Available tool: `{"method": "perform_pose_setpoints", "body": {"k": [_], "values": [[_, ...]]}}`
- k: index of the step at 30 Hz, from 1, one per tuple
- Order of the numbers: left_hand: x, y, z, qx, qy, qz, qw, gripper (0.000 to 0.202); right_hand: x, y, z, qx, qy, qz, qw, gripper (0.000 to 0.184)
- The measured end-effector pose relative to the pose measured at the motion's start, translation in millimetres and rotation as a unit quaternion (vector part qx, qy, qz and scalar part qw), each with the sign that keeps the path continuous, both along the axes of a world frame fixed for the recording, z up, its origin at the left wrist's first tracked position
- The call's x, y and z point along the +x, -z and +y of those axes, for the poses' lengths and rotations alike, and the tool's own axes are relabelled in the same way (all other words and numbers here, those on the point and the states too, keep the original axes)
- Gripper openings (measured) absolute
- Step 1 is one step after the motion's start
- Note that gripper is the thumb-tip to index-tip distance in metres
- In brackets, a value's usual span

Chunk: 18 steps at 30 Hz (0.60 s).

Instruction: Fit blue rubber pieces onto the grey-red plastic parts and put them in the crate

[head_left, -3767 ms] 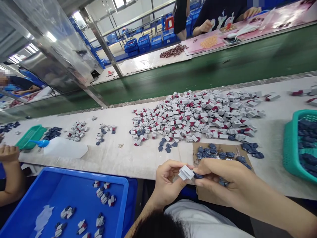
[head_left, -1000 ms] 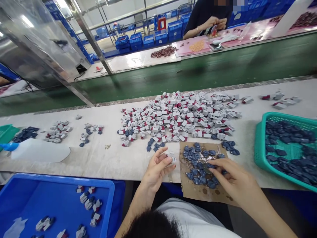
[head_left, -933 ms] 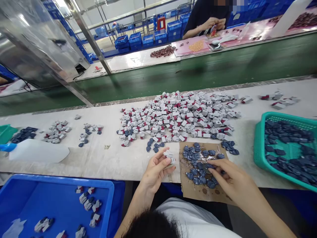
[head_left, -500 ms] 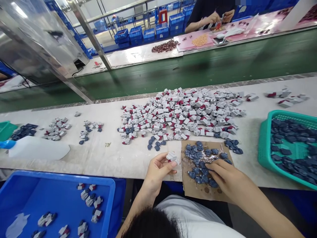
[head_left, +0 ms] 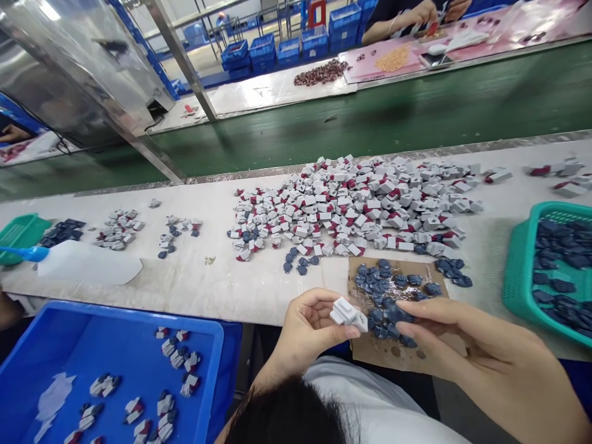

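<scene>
My left hand (head_left: 305,333) is closed around a light grey plastic block (head_left: 345,312) with a stepped shape, held above the table's front edge. Just right of it, the thumb and forefinger of my right hand (head_left: 490,345) pinch a small dark blue plastic piece (head_left: 403,313). Below that hand lies a brown cardboard sheet (head_left: 370,359), spread with several more dark blue pieces (head_left: 370,277) and a shiny wet-looking patch. Behind the cardboard is a large heap of grey blocks with dark red parts (head_left: 342,206).
A green basket (head_left: 520,271) of dark blue pieces stands at right. At lower left, a blue bin (head_left: 215,357) holds several joined pieces. A white bottle (head_left: 92,262) lies at left. Beyond the green strip (head_left: 370,117), a co-worker's hands (head_left: 423,15) handle small parts.
My right hand has risen from the cardboard with a dark blue piece and come nearer the camera. My left hand has turned the grey block and moved slightly right; the view has shifted.
</scene>
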State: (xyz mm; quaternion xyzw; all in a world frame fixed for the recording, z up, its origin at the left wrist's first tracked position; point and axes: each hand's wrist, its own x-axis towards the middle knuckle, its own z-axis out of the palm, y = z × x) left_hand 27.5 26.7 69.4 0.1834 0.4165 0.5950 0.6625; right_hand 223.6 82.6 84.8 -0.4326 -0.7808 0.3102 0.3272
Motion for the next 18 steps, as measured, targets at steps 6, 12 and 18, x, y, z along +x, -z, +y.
{"method": "perform_pose_setpoints", "body": {"k": [6, 12, 18], "values": [[0, -3.2, -3, 0.029, -0.016, 0.024, 0.999, 0.028, -17, -7.5, -11, 0.005, -0.059, 0.01, 0.998, 0.017], [-3, -2.7, -9, 0.022, -0.009, 0.141, 0.99, 0.031, -19, -9.3, -7, 0.0, -0.128, -0.009, 0.992, 0.015], [-4, -1.7, -14, 0.053, 0.034, 0.22, 0.974, 0.027, -17, -15.9, 6, -0.055, -0.225, -0.009, 0.973, 0.022]]}}
